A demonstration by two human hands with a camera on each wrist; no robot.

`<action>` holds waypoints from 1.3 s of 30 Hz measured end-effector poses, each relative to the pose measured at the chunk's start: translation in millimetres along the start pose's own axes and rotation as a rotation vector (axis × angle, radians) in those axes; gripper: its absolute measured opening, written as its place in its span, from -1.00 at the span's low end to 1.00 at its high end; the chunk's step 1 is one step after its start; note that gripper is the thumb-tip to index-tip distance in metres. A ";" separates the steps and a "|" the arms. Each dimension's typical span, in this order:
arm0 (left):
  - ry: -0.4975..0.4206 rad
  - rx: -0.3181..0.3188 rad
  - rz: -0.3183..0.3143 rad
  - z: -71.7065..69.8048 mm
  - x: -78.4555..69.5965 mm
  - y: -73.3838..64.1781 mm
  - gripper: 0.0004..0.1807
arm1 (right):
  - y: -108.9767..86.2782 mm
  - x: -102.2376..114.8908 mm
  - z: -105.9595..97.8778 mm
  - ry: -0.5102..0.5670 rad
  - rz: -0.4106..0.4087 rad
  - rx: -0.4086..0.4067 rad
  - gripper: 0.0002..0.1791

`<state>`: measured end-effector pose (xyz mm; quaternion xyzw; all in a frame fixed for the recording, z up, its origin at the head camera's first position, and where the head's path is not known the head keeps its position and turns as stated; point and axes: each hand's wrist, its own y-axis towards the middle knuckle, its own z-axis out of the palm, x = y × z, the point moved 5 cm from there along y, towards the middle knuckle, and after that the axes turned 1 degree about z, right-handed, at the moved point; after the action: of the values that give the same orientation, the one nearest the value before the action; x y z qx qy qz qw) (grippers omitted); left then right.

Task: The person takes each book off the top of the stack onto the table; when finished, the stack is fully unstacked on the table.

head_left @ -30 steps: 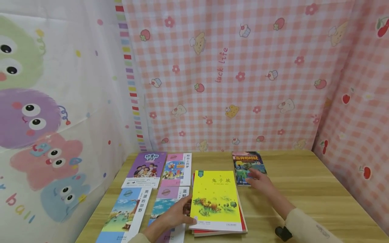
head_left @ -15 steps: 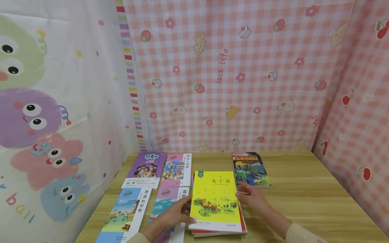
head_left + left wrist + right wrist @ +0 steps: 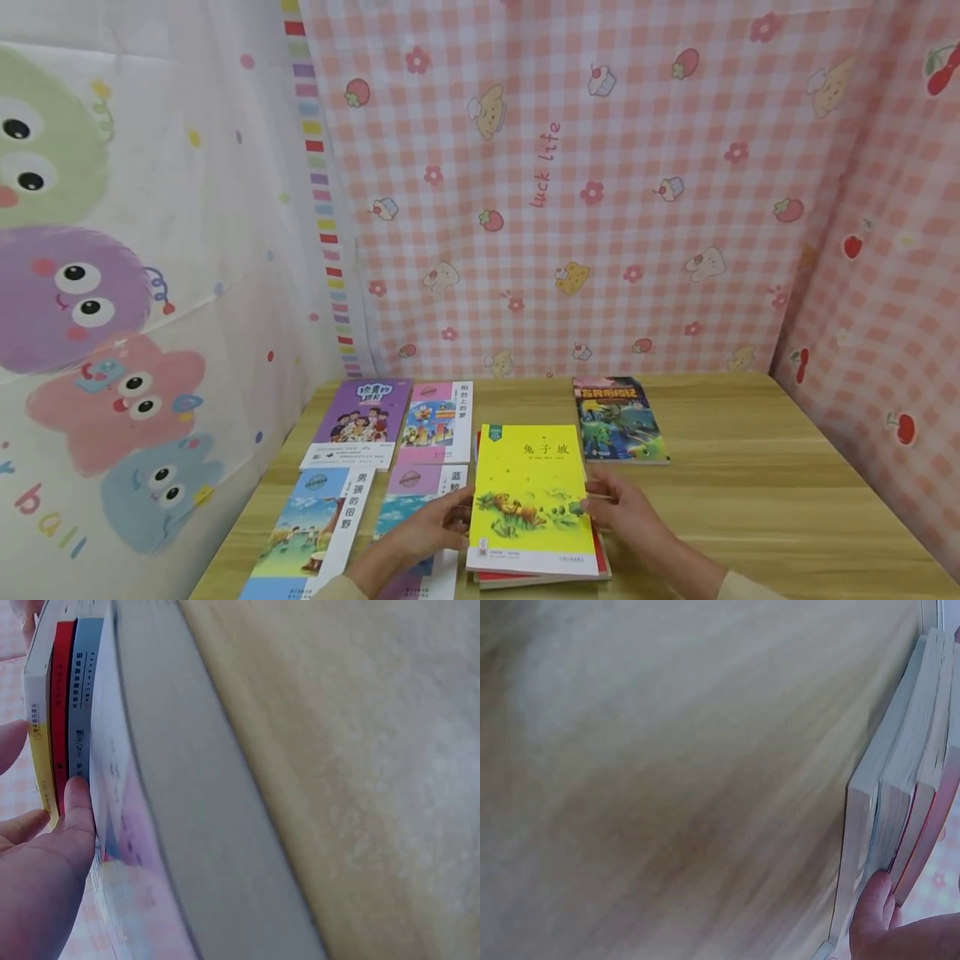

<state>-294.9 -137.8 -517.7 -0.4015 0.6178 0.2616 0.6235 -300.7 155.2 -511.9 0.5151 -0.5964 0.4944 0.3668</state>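
Note:
A yellow book (image 3: 532,492) with a rabbit-like animal on its cover tops a small stack near the front of the table. Below it, a red book (image 3: 502,577) shows at the near edge. Along the stack's left side lies my left hand (image 3: 423,533), its fingertips touching the spines. The left wrist view shows the red spine (image 3: 61,712) and a blue-grey spine (image 3: 84,697) beside the yellow one. On the opposite side, my right hand (image 3: 637,525) rests its fingers against the page edges (image 3: 904,776). Neither hand's fingers are wrapped round a book.
At the back right lies a dinosaur-cover book (image 3: 618,425). Left of the stack are a purple book (image 3: 360,423), a pink book (image 3: 435,421), a blue book (image 3: 300,533) and a blue-and-pink book (image 3: 405,508), partly under my left arm. Fabric walls surround the wooden table (image 3: 765,467).
My right hand has come from the dinosaur-cover book to the stack's right side. The left thumb has slid off the yellow book's lower left edge. The books look unmoved.

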 end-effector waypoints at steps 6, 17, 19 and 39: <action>0.003 0.006 -0.009 -0.4 0.6 -1.2 -0.10 | -1.5 -6.2 2.1 0.007 0.048 -0.002 -0.28; 0.131 -0.026 0.028 2.2 0.0 -1.0 -0.10 | -1.9 -7.9 1.9 -0.014 0.030 -0.010 -0.31; 0.188 -0.056 0.030 2.6 1.5 0.8 -0.11 | -1.8 -7.1 1.5 -0.035 0.024 -0.013 -0.32; 0.301 -0.145 -0.028 5.3 1.2 2.2 -0.09 | 0.1 -10.2 -1.1 -0.026 0.061 0.051 -0.38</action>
<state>-293.6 -132.5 -519.7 -0.4886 0.6782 0.2336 0.4968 -298.9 158.8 -521.3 0.5122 -0.6038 0.5138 0.3303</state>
